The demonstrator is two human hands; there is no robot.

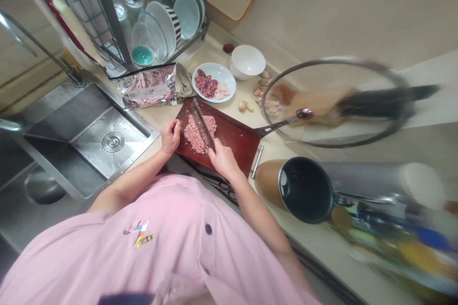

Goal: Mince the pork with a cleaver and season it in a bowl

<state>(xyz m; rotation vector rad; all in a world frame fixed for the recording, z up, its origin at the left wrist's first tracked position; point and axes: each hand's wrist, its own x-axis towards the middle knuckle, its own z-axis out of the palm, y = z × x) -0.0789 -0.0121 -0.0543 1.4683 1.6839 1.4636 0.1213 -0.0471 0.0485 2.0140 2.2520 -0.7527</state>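
My right hand (223,158) is wrapped round the handle of a cleaver (202,123). The blade lies across a heap of minced meat (195,133) on a dark red cutting board (234,142). At the board's left edge rests my left hand (171,137), its fingers curled into a loose fist with nothing visible in them. Behind the board stands a white plate (229,77) with chunks of red meat (206,84) and paler pieces (222,90). Some ginger (243,106) lies on the counter beside it.
To the left is a steel sink (93,140). A printed pouch (148,86) stands near a dish rack (125,33) with bowls. A white bowl (247,62) is at the back. Rightward are a large glass lid (322,145), a spoon (282,122) and a dark saucepan (306,190).
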